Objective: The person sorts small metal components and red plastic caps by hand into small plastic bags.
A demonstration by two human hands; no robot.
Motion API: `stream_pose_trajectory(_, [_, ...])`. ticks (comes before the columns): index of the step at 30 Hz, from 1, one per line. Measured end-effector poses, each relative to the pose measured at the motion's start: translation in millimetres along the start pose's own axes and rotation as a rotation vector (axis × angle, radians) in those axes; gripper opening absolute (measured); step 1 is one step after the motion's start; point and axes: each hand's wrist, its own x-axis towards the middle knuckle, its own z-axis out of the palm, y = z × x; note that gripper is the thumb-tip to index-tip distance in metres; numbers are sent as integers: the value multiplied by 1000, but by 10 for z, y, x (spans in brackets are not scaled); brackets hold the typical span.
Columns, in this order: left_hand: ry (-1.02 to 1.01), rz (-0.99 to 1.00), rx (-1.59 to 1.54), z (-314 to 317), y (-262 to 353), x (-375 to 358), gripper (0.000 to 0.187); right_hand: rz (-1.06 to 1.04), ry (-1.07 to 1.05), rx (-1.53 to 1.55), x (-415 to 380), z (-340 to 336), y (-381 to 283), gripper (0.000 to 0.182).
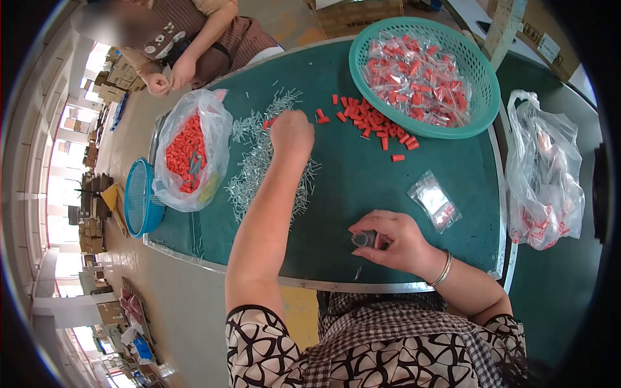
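My left hand (pixel 292 137) reaches over the far part of a heap of small clear, nail-like pins (pixel 259 174). Its fingers are closed and point down. A bit of red shows beside the fingertips, but what they hold is hidden. Near the table's front edge, my right hand (pixel 396 242) pinches a small clear round piece (pixel 360 240) between thumb and fingers. Small red caps (pixel 370 118) lie loose past my left hand, some standing, some on their sides. A flat clear packet (pixel 435 201) rests beyond my right hand.
A green basket (pixel 486 116) of bagged red pieces stands at the far right. At left are an open plastic bag (pixel 221 132) of red pieces and a blue basket (pixel 150 216). Another plastic bag (pixel 546 168) lies right. A co-worker's hands (pixel 171 77) are at the far left.
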Motion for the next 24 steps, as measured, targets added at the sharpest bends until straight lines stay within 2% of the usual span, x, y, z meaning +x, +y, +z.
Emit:
stream_pose_trajectory(3, [-15,46,31,24,-12,74,18,-22,1,7,4,-12,-27,36])
stream_pose_trajectory(9, [18,260,83,147,-93,184,10,-53,24,-35,-20,12,-52,35])
stream_pose_trajectory(13, [-28,189,62,34,-124,221,16,-45,21,-66,-21,4,-72,33])
stream_pose_trajectory(16, [90,58,-307,-31,-216,93,15,-20,44,-70,-23,-6,-64,32])
stream_pose_trajectory(19, [-63,-266,-1153,-108,-295,-217,14,29,49,-43,-19,-28,-84,32])
stream_pose_trajectory(20, [-120,-280,-1303,-131,-308,-345,14,52,46,-21,-21,-25,-72,32])
stream_pose_trajectory(24, [-187,-336,-1570,-212,-205,-856,14,52,57,-46,-14,-16,-66,32])
